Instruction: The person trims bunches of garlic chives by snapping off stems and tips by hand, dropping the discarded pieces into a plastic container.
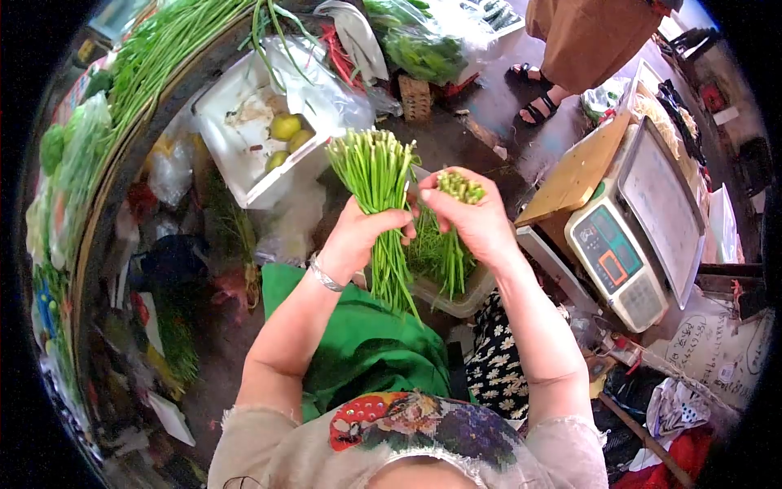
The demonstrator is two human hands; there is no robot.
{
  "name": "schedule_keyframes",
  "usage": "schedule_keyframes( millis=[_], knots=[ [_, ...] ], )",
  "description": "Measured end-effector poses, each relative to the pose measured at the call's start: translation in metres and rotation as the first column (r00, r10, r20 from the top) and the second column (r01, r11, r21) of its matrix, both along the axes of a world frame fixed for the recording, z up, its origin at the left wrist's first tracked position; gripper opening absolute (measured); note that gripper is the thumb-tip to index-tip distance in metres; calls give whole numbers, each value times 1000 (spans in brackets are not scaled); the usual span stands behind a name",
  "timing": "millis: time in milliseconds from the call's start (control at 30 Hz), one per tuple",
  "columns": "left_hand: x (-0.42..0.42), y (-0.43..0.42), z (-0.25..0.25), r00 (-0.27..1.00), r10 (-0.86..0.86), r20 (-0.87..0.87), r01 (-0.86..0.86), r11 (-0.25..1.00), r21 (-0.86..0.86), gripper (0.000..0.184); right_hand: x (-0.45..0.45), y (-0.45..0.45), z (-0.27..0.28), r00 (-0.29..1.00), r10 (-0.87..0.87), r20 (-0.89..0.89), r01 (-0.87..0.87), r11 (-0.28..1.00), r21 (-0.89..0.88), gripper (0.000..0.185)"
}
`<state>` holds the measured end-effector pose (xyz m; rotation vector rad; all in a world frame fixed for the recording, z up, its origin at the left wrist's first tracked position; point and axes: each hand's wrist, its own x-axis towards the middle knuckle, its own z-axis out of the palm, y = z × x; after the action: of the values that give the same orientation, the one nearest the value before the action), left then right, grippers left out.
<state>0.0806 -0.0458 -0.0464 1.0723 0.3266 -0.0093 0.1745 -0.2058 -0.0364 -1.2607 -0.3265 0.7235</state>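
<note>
Nearest the lens, at six o'clock, is a pale top point(269, 448) with a bright floral print across its chest; just above it lies a green cloth point(366, 359), with daisy-patterned fabric point(494, 359) between four and five. Close to the centre, the left hand point(362, 232), a bracelet point(327, 278) on its wrist, is wrapped firmly around a thick bundle of green stems point(373, 167), whose cut ends point to twelve. Toward two, the right hand point(476, 218) is curled around a smaller bundle point(460, 187), its stems hanging down toward five. The hands are very near each other; whether their fingertips touch, I cannot tell. Beneath them, a tub point(468, 308) contains feathery greens point(430, 244). Toward ten, a white box point(220, 130) holds yellow-green fruit point(285, 126). A scale point(623, 261) sits at three, tilted in view, near a wooden board point(578, 167). Between one and two stands a person in brown clothing point(590, 41) and dark sandals point(538, 108).
</note>
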Motion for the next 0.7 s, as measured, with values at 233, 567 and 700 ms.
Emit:
schedule_keyframes(
  millis=[233, 567, 700],
  knots=[
    [-1, -6, 4, 997, -78, 6, 77, 996, 53, 28, -4, 7, -10, 998, -7, 67, 12, 997, -79, 12],
    [-1, 3, -3, 997, 14, -71, -8, 996, 84, 21, 26, -16, -7, 956, -269, -119, 276, 960, 46, 19],
    [0, -2, -3, 994, 87, -67, -84, 995, 48, 22, 19, -8, -11, 957, -244, -157, 260, 961, 92, 19]
  ],
)
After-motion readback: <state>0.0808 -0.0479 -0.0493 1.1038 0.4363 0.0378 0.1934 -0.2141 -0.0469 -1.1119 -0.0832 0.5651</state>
